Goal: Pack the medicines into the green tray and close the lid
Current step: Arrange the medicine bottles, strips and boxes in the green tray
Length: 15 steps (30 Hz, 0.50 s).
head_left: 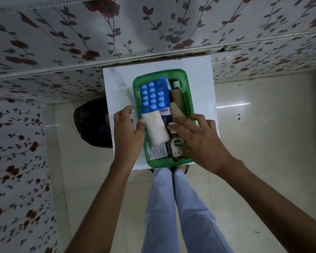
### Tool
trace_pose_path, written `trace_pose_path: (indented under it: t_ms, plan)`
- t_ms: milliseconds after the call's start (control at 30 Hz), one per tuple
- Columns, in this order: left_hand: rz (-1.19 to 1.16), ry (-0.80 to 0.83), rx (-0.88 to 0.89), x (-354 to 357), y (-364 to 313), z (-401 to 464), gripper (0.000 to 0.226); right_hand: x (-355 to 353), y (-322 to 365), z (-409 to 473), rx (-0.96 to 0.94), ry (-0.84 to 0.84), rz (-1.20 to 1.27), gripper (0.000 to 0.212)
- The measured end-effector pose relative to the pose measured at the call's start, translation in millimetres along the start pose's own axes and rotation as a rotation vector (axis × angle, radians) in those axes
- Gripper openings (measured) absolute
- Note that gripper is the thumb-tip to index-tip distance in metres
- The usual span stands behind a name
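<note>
The green tray (185,77) stands on a small white table (199,73) and is full of medicines. A blue blister pack (153,94) lies on top at the far left. Below it lies a white bandage roll (157,128). A Dettol bottle (177,147) and a printed medicine box (158,150) lie at the near end; brown items (177,99) sit at the right. My left hand (128,132) rests on the tray's left rim, its thumb touching the bandage roll. My right hand (199,137) lies over the tray's right side, fingers spread on the contents. No lid is visible.
A dark bag or bin (91,123) stands on the floor left of the table. Floral-patterned walls surround the spot. My legs in light trousers (171,207) are just in front of the table on a tiled floor.
</note>
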State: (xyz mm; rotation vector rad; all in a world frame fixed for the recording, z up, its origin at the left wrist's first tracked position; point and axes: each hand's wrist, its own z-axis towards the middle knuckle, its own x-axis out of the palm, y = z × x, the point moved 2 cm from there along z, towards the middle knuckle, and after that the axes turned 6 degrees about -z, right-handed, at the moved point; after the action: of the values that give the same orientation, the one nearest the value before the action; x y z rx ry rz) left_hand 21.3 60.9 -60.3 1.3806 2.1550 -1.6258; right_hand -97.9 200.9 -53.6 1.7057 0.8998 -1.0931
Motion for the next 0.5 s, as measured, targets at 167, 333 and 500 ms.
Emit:
trace_pose_path:
  t_ms: [167, 333, 500]
  plan:
    - [-0.018, 0.051, -0.037, 4.8, -1.8, -0.6, 0.042, 5.9, 0.5, 3.7, -0.009, -0.021, -0.025, 0.06]
    - [-0.106, 0.106, -0.129, -1.5, -2.7, 0.4, 0.039, -19.5, -20.8, 9.8, 0.226, -0.269, 0.336, 0.032]
    - [-0.123, 0.311, -0.259, -6.8, -2.3, 4.6, 0.064, -5.1, -66.2, 29.4, 0.673, -0.06, 0.532, 0.031]
